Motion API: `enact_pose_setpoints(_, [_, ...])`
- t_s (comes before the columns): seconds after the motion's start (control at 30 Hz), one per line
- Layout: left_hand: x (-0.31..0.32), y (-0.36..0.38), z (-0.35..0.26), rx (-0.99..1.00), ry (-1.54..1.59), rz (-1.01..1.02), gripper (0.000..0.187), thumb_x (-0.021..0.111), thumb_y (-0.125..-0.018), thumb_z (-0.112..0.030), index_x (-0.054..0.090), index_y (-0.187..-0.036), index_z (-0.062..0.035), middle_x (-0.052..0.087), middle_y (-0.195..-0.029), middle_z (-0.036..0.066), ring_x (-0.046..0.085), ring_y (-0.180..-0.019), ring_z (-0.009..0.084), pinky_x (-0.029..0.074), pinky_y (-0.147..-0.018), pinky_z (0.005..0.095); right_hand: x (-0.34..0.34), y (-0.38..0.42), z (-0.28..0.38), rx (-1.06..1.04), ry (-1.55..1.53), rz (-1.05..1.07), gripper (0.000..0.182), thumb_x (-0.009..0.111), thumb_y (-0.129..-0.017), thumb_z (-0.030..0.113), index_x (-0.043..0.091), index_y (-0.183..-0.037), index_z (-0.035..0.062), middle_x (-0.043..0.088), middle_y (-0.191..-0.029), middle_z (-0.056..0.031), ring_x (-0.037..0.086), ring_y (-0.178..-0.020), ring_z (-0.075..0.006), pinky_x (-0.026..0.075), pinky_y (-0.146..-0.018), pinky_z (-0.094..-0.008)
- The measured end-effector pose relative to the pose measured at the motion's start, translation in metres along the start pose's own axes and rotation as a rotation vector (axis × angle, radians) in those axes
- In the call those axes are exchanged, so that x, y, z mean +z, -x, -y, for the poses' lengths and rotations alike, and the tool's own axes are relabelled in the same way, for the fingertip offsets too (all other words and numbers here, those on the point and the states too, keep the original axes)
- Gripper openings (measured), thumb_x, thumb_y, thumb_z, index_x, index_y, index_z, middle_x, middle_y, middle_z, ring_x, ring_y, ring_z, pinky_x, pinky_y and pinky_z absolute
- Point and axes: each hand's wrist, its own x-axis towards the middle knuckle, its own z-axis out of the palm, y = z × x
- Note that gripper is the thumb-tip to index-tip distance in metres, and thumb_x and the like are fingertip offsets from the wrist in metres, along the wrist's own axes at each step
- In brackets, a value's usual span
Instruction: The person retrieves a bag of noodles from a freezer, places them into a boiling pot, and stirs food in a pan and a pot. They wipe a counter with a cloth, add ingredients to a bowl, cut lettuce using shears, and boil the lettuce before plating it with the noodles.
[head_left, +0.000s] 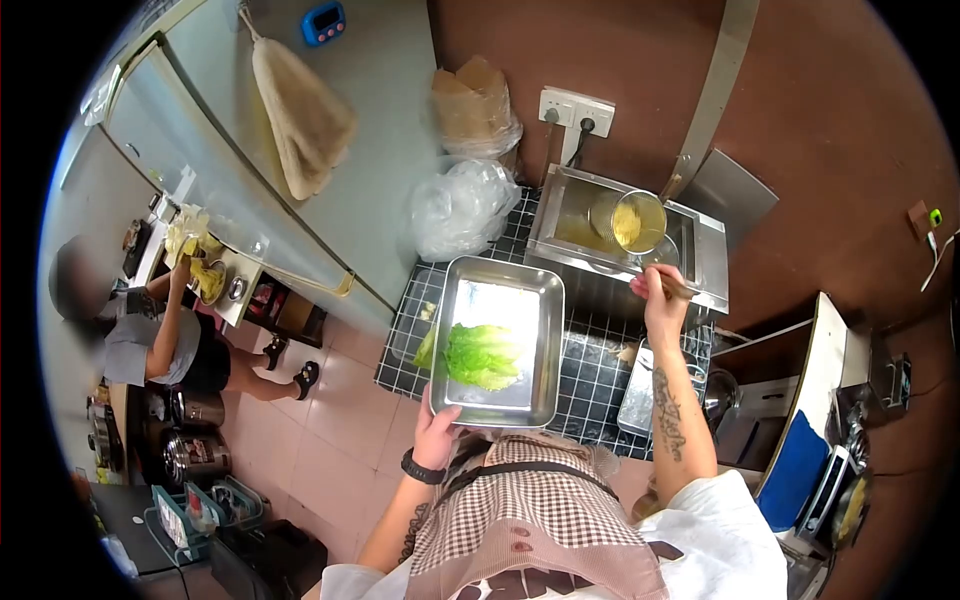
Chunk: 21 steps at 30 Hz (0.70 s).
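Note:
My left hand (436, 430) grips the near left corner of a rectangular metal tray (549, 330), thumb over the rim. A green lettuce leaf (484, 356) lies in the tray, left of its middle. My right hand (663, 296) is wrapped round the wooden handle of a wire mesh strainer (655, 222). Pale yellow food pieces (627, 224) sit in the strainer's basket, too small to name exactly. The strainer is held over the steel deep fryer (573, 186) at the back of the counter.
A clear plastic bag (466, 208) and a brown paper bundle (474, 100) stand left of the fryer. Behind it are wall sockets (577, 110) with plugs. A small metal tray (640, 395) lies under my right forearm. Another person (160, 330) works at a counter far left.

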Motion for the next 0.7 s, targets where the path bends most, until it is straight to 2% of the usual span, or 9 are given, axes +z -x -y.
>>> enact_pose_setpoints(0.07, [-0.001, -0.002, 0.003, 0.011, -0.023, 0.007, 0.060, 0.054, -0.090, -0.004, 0.030, -0.146, -0.0048, 0.056, -0.121, 0.013, 0.062, -0.102, 0.0244, 0.057, -0.078, 0.0372, 0.001, 0.012, -0.002, -0.035, -0.032, -0.047, 0.013, 0.059, -0.095, 0.007, 0.064, -0.101, -0.0034, 0.067, -0.085, -0.0094, 0.070, -0.077, -0.0176, 0.058, -0.071, -0.0269])
enact_pose_setpoints(0.13, [0.000, -0.005, 0.006, 0.003, -0.041, -0.004, 0.061, 0.054, -0.090, -0.004, 0.030, -0.146, -0.0047, 0.057, -0.120, 0.014, 0.063, -0.100, 0.0243, 0.057, -0.075, 0.0362, -0.008, 0.007, -0.017, 0.015, 0.041, 0.014, 0.012, 0.060, -0.095, 0.008, 0.064, -0.100, -0.0022, 0.067, -0.085, -0.0094, 0.070, -0.078, -0.0177, 0.058, -0.071, -0.0274])
enact_pose_setpoints(0.2, [0.002, -0.011, 0.009, -0.005, -0.067, 0.002, 0.061, 0.054, -0.090, -0.004, 0.030, -0.146, -0.0047, 0.058, -0.118, 0.014, 0.064, -0.098, 0.0241, 0.058, -0.072, 0.0355, -0.012, -0.002, -0.007, 0.103, -0.051, 0.011, 0.015, 0.060, -0.096, 0.011, 0.063, -0.101, -0.0030, 0.068, -0.083, -0.0111, 0.070, -0.075, -0.0197, 0.059, -0.070, -0.0296])
enact_pose_setpoints(0.3, [-0.002, -0.026, 0.021, -0.025, -0.117, 0.003, 0.063, 0.055, -0.090, -0.007, 0.028, -0.147, -0.0046, 0.059, -0.117, 0.015, 0.064, -0.094, 0.0233, 0.058, -0.068, 0.0347, -0.013, 0.016, 0.025, 0.045, -0.019, 0.036, 0.016, 0.060, -0.096, 0.009, 0.062, -0.105, -0.0048, 0.069, -0.087, -0.0148, 0.072, -0.078, -0.0223, 0.060, -0.071, -0.0302])
enact_pose_setpoints(0.4, [0.021, -0.037, 0.016, -0.018, -0.151, 0.016, 0.064, 0.056, -0.090, -0.009, 0.028, -0.148, -0.0040, 0.058, -0.118, 0.013, 0.064, -0.093, 0.0216, 0.058, -0.068, 0.0327, -0.012, 0.057, 0.054, 0.015, -0.040, 0.051, 0.014, 0.057, -0.096, 0.004, 0.061, -0.104, -0.0061, 0.071, -0.090, -0.0173, 0.072, -0.078, -0.0234, 0.060, -0.072, -0.0310])
enact_pose_setpoints(0.5, [0.036, -0.050, 0.017, -0.005, -0.171, 0.070, 0.064, 0.057, -0.091, -0.011, 0.029, -0.147, -0.0035, 0.058, -0.118, 0.013, 0.064, -0.094, 0.0203, 0.058, -0.069, 0.0319, -0.011, 0.090, 0.073, -0.008, -0.037, 0.179, 0.012, 0.055, -0.094, 0.000, 0.061, -0.103, -0.0060, 0.071, -0.091, -0.0172, 0.072, -0.081, -0.0236, 0.060, -0.075, -0.0326])
enact_pose_setpoints(0.63, [0.053, -0.060, 0.015, -0.032, -0.124, 0.119, 0.058, 0.056, -0.092, -0.009, 0.031, -0.145, -0.0048, 0.059, -0.119, 0.012, 0.064, -0.093, 0.0215, 0.058, -0.072, 0.0346, -0.002, 0.121, 0.062, -0.054, 0.112, 0.295, 0.009, 0.061, -0.090, -0.001, 0.063, -0.099, -0.0040, 0.072, -0.089, -0.0156, 0.073, -0.083, -0.0201, 0.058, -0.075, -0.0283])
enact_pose_setpoints(0.67, [0.055, -0.062, 0.015, -0.032, -0.108, 0.126, 0.056, 0.055, -0.093, -0.009, 0.032, -0.144, -0.0055, 0.059, -0.119, 0.011, 0.064, -0.094, 0.0221, 0.057, -0.073, 0.0361, -0.004, 0.129, 0.064, 0.018, 0.119, 0.306, 0.008, 0.062, -0.090, -0.001, 0.064, -0.097, -0.0028, 0.072, -0.090, -0.0155, 0.073, -0.083, -0.0203, 0.058, -0.073, -0.0277])
enact_pose_setpoints(0.7, [0.058, -0.063, 0.016, -0.025, -0.065, 0.100, 0.062, 0.057, -0.092, -0.010, 0.028, -0.147, -0.0046, 0.059, -0.118, 0.013, 0.066, -0.087, 0.0206, 0.058, -0.069, 0.0319, -0.009, 0.134, 0.071, -0.002, 0.155, 0.342, 0.009, 0.062, -0.089, 0.000, 0.064, -0.098, -0.0026, 0.072, -0.090, -0.0152, 0.073, -0.083, -0.0205, 0.058, -0.072, -0.0278])
